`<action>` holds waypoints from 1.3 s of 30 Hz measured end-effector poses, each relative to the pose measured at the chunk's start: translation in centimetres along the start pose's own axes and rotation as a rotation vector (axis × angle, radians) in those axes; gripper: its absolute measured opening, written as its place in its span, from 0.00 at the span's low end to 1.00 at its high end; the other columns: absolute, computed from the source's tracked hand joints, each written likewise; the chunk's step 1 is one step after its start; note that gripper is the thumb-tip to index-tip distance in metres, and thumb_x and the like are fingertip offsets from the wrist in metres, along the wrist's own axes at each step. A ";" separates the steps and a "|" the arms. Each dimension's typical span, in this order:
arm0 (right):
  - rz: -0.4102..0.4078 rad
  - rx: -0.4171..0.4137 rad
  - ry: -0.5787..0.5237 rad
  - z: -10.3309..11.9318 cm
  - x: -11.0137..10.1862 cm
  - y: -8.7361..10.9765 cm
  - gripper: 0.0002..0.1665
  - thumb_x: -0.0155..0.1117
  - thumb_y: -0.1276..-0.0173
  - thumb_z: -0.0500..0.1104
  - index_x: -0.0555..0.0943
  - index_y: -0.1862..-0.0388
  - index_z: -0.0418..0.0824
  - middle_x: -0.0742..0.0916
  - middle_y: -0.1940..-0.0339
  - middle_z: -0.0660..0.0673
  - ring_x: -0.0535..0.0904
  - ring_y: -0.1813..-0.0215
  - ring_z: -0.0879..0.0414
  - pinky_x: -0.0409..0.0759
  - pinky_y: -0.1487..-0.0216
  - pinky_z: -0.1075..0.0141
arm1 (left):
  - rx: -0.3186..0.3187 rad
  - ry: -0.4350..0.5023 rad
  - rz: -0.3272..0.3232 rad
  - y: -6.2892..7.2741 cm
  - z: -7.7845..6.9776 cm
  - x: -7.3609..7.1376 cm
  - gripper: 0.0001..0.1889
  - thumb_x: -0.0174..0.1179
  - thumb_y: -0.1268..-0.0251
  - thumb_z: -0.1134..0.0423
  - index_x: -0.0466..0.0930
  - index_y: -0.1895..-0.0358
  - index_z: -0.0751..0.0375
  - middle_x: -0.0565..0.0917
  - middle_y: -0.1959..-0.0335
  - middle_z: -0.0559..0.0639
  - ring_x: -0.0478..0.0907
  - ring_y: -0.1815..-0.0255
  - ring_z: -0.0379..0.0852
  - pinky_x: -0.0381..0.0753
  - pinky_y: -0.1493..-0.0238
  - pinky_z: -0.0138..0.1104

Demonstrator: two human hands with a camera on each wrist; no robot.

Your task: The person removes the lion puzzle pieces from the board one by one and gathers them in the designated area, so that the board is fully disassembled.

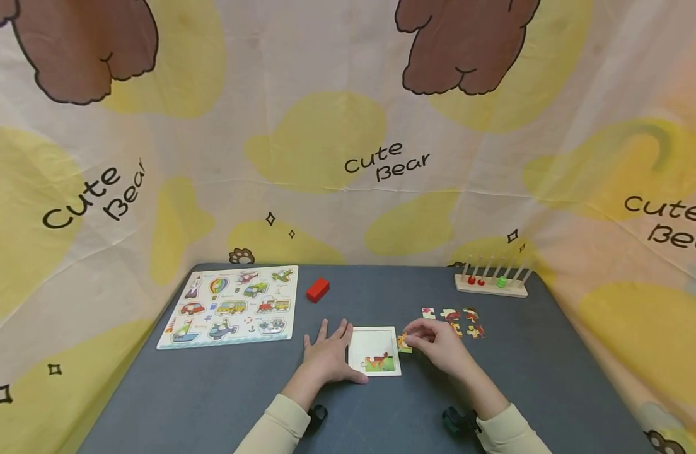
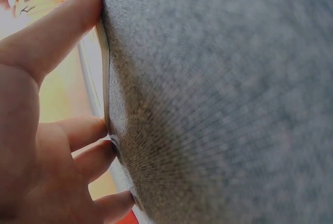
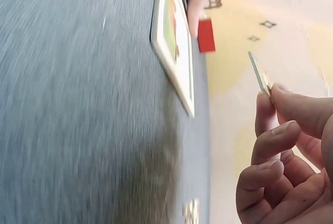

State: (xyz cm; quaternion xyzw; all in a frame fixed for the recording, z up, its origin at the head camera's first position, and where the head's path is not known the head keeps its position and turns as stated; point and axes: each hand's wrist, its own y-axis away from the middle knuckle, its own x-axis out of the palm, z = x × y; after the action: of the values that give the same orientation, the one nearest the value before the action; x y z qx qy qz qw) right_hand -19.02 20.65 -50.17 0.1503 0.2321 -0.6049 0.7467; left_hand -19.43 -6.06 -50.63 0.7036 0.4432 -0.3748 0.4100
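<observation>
A white square puzzle frame (image 1: 372,337) lies on the table with joined puzzle pieces (image 1: 380,362) in its lower right, showing green and reddish brown. My left hand (image 1: 327,358) rests along the frame's left side, fingers spread and thumb at the lower edge. In the left wrist view, the thumb (image 2: 62,26) touches the frame's edge. Between thumb and index finger, my right hand (image 1: 439,343) pinches a thin yellow-green puzzle piece (image 1: 404,343) just right of the frame. The right wrist view shows that piece (image 3: 259,74) edge-on, raised above the table.
Several loose puzzle pieces (image 1: 473,323) lie beyond my right hand. A vehicle picture board (image 1: 231,306) is at the left, with a red block (image 1: 318,290) beside it. At the back right stands a wooden peg rack (image 1: 492,287) with red and green beads.
</observation>
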 end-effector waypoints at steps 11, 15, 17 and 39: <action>-0.059 0.079 0.052 -2.6 -3.4 1.1 0.10 0.72 0.33 0.43 0.86 0.55 0.42 0.89 0.68 0.49 0.81 0.69 0.54 0.77 0.70 0.68 | 0.011 -0.006 -0.007 0.0 0.2 0.2 0.63 0.78 0.64 0.32 0.60 0.21 0.54 0.59 0.19 0.50 0.44 0.17 0.66 0.45 0.29 0.74; -0.076 0.082 0.065 -3.2 -4.3 1.5 0.11 0.71 0.32 0.43 0.86 0.54 0.40 0.90 0.67 0.48 0.82 0.69 0.53 0.78 0.70 0.68 | 0.012 -0.010 -0.006 -0.1 0.3 0.3 0.63 0.78 0.64 0.32 0.60 0.21 0.54 0.59 0.19 0.50 0.44 0.17 0.66 0.45 0.29 0.73; -0.079 0.091 0.064 -3.5 -4.6 1.5 0.11 0.71 0.32 0.43 0.87 0.54 0.39 0.90 0.67 0.48 0.83 0.68 0.53 0.78 0.70 0.68 | 0.013 -0.008 -0.005 -0.1 0.3 0.3 0.63 0.78 0.63 0.32 0.60 0.21 0.54 0.59 0.19 0.50 0.44 0.17 0.66 0.45 0.29 0.74; -0.064 0.169 0.301 -4.6 -4.0 0.5 0.04 0.73 0.35 0.40 0.85 0.68 0.44 0.84 0.75 0.52 0.75 0.73 0.58 0.73 0.70 0.64 | 0.021 -0.002 -0.016 0.1 0.2 0.0 0.63 0.78 0.63 0.33 0.60 0.21 0.54 0.59 0.19 0.50 0.44 0.17 0.66 0.46 0.29 0.73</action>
State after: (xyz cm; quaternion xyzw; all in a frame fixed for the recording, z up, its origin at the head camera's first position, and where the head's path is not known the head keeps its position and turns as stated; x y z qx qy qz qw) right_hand -19.90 26.40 -51.99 0.2936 0.2942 -0.6165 0.6687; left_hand -19.39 -6.26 -50.71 0.7039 0.4444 -0.3833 0.4001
